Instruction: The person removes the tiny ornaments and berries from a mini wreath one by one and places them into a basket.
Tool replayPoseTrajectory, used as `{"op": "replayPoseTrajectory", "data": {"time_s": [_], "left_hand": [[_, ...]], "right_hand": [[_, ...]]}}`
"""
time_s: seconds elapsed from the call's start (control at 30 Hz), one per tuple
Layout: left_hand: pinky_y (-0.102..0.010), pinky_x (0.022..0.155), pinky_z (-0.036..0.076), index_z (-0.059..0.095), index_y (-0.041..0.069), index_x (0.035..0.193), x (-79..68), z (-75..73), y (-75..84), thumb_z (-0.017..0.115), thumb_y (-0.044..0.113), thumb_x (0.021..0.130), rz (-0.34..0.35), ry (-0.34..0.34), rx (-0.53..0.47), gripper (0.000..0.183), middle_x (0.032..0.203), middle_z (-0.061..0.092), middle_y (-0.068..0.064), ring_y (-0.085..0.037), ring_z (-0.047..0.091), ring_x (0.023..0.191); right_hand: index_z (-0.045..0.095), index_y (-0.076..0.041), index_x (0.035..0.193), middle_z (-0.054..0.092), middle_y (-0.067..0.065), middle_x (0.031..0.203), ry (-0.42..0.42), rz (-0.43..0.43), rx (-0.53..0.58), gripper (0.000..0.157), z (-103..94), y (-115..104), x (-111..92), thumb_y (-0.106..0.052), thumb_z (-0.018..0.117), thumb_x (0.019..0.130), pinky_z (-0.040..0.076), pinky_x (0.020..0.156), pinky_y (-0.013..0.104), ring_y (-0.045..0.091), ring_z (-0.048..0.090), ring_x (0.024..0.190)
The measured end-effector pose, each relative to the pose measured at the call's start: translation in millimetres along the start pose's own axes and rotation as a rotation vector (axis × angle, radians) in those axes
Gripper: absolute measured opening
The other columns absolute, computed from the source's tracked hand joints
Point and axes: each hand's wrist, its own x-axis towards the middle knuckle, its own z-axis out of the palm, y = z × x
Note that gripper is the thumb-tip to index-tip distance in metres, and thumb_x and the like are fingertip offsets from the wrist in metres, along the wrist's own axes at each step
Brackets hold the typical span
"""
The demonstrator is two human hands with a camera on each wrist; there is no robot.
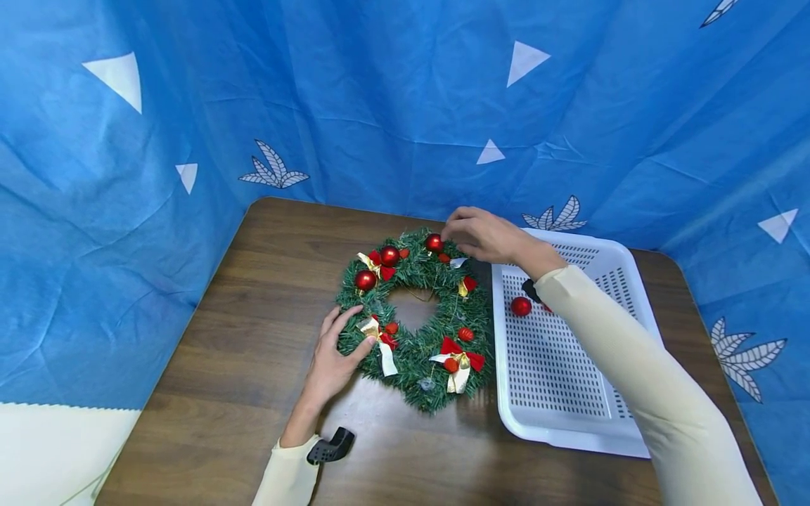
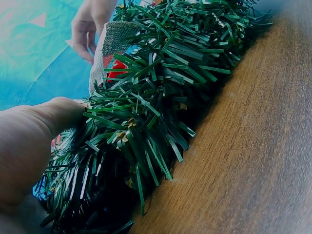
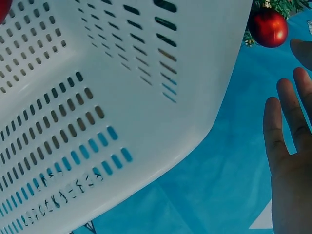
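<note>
A green tinsel wreath (image 1: 411, 388) lies on the wooden table, trimmed with shiny red balls and red, gold and white bows. My left hand (image 1: 335, 358) grips its left side, the thumb near a bow (image 1: 383, 336) and the other fingers along the outer edge. In the left wrist view the thumb (image 2: 61, 114) presses into the green strands. My right hand (image 1: 484, 235) is over the wreath's upper right, beside a red ball (image 1: 434, 242). Its fingers are loosely bent, with nothing between them; the right wrist view shows them apart from the red ball (image 3: 268, 28).
Right of the wreath stands a white perforated plastic basket (image 1: 500, 351), with a red ball (image 1: 521, 306) inside. My right forearm crosses over it. Behind the wooden table (image 1: 228, 337) hangs a blue curtain (image 1: 380, 105) with white triangles and leaves.
</note>
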Motion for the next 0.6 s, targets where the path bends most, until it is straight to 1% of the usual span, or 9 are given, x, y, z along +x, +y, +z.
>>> {"op": "replayPoseTrajectory", "data": {"time_s": [0.23, 0.33, 0.47, 0.6], "left_hand": [[-0.076, 0.11, 0.021, 0.051, 0.028, 0.146, 0.1, -2.0, 1.2, 0.076, 0.031, 0.09, -0.015, -0.02, 0.007, 0.061, 0.164, 0.018, -0.018, -0.048, 0.023, 0.148], [-0.075, 0.11, 0.021, 0.051, 0.029, 0.145, 0.4, -3.1, 1.3, 0.076, 0.031, 0.09, -0.021, -0.018, 0.006, 0.061, 0.164, 0.019, -0.017, -0.047, 0.023, 0.148], [-0.074, 0.111, 0.021, 0.051, 0.029, 0.145, 0.4, -4.0, 1.5, 0.076, 0.031, 0.09, -0.025, -0.018, 0.006, 0.06, 0.164, 0.02, -0.016, -0.046, 0.023, 0.148], [-0.074, 0.111, 0.022, 0.052, 0.03, 0.145, 0.4, -3.0, 1.7, 0.076, 0.031, 0.09, -0.026, -0.015, 0.008, 0.06, 0.164, 0.02, -0.016, -0.046, 0.024, 0.148]], "right_hand": [[0.071, -0.01, 0.118, 0.059, 0.011, 0.128, -0.023, -0.015, 0.039, 0.03, 4.2, 0, 13, 0.003, 0.065, 0.092, 0.045, 0.105, 0.051, 0.032, 0.052, 0.123], [0.071, -0.011, 0.117, 0.059, 0.012, 0.13, -0.037, -0.023, 0.046, 0.03, 6.0, 0, 21, 0.005, 0.063, 0.092, 0.042, 0.108, 0.051, 0.033, 0.052, 0.125], [0.072, -0.012, 0.116, 0.058, 0.014, 0.134, -0.07, -0.009, 0.036, 0.032, 6.6, -2, 30, 0.006, 0.062, 0.091, 0.036, 0.114, 0.053, 0.035, 0.05, 0.128], [0.073, -0.012, 0.113, 0.057, 0.015, 0.136, -0.099, -0.008, 0.024, 0.033, 5.6, -5, 35, 0.008, 0.062, 0.089, 0.034, 0.114, 0.053, 0.037, 0.048, 0.13]]}}
